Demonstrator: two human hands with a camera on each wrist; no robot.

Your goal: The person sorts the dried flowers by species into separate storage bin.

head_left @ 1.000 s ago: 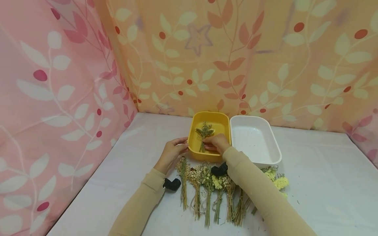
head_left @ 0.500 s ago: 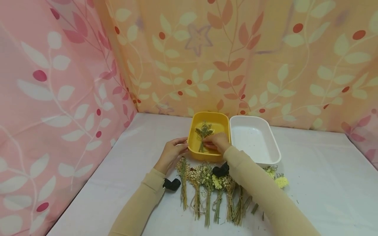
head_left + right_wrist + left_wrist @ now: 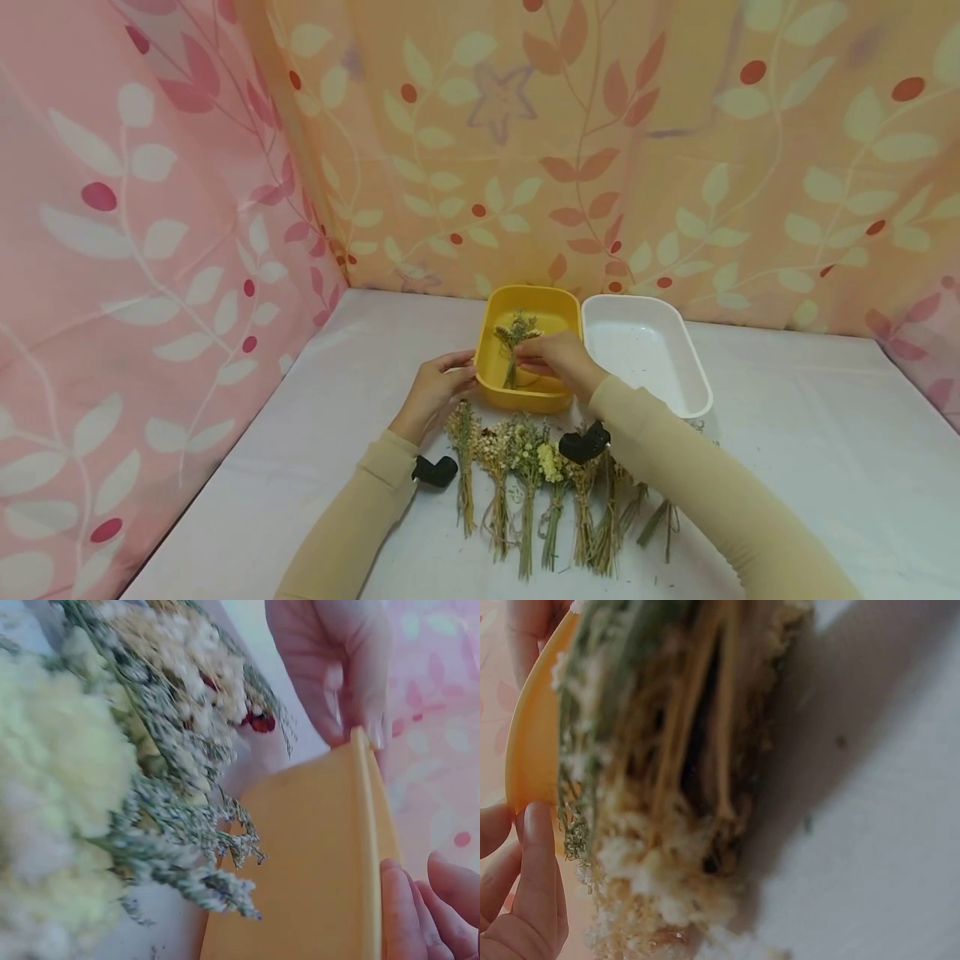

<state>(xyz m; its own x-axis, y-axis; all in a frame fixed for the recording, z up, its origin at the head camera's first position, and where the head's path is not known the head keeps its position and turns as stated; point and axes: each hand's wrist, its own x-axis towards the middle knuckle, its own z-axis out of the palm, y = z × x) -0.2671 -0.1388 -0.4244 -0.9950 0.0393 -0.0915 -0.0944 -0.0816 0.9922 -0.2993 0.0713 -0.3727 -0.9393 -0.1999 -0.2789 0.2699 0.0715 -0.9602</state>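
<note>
A small bunch of dried flowers [image 3: 517,332] lies in the yellow tray [image 3: 491,383], its head toward the far side. My right hand [image 3: 562,357] reaches in over the tray's right side and pinches the bunch near the top of its stems. At the tray's left rim my left hand [image 3: 438,385] grips the edge between thumb and fingers. The right wrist view shows that left hand [image 3: 341,660] on the tray's corner, while the right hand's fingers [image 3: 405,907] reach over the rim. There, the tray wall hides the bunch.
In front of the tray, several tied bunches of dried flowers [image 3: 528,475] lie side by side on the white table [image 3: 300,467]. A white tray [image 3: 705,392] adjoins the yellow one on its right. Patterned cloth [image 3: 450,167] hangs behind and at the left.
My right wrist and forearm have swung slightly to the right, the fingers staying at the bunch. The bunch has barely shifted. My left hand keeps its place on the rim.
</note>
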